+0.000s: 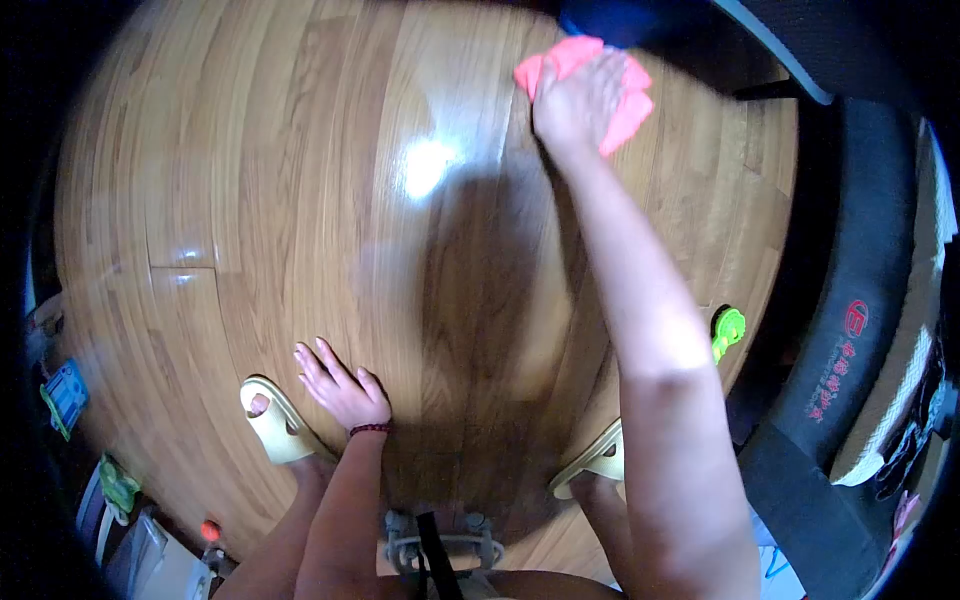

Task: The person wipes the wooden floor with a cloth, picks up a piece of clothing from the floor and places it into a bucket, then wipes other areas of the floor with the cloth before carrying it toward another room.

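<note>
Two bare hands reach over a wood-plank floor (300,180), one far up the frame and one low. The right hand (580,105) lies palm down on a pink cloth (628,122) at the upper centre-right of the frame, its fingers stretched out over the fabric and the thumb set apart toward the left; the fingertips are too blurred to tell whether they pinch any of it. The cloth lies on the planks, bunched in folds that show around the hand, next to a dark blue item (600,18) at the top edge.

The left hand (345,395) is at the lower left of centre, away from the cloth, with its fingers spread wide and holding nothing. It is over the planks, just beside a pale yellow slipper (275,425); whether the palm presses down cannot be told. A dark beaded bracelet (370,428) circles that wrist.

A second slipper (588,462) shows at the lower centre-right. A bright green object (730,328) lies right of the right forearm, and a black padded piece with red lettering (845,260) curves down the right side.
</note>
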